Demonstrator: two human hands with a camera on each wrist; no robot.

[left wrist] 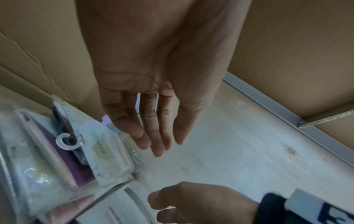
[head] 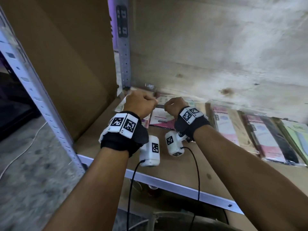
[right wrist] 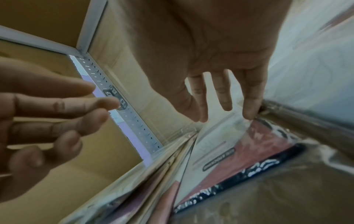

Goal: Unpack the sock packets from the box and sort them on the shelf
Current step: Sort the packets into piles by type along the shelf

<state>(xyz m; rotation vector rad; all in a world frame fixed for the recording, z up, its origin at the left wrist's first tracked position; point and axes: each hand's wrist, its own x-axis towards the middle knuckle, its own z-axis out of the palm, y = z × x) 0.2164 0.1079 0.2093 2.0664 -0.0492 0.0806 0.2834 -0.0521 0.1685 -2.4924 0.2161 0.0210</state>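
Both my hands reach into the back left corner of the shelf (head: pixel 210 174). My left hand (head: pixel 140 104) hovers with straight, relaxed fingers (left wrist: pixel 153 136) and holds nothing. A stack of clear sock packets (head: pixel 160 120) lies under and between the hands, pink and white cards inside. In the left wrist view those packets (left wrist: pixel 107 163) lie left of the fingers, one with a clear plastic hook (left wrist: pixel 67 142). My right hand (head: pixel 175 104) has its fingers (right wrist: pixel 249 112) stretched down, one tip touching the top edge of a pink packet (right wrist: pixel 249 148).
More sock packets (head: pixel 266 140) lie side by side along the shelf to the right. A cardboard panel (head: pixel 66 64) lines the left side, beside a perforated metal post (head: pixel 124 55). The plywood underside of the upper shelf (head: pixel 216 47) hangs close above. Cables trail from both wrists.
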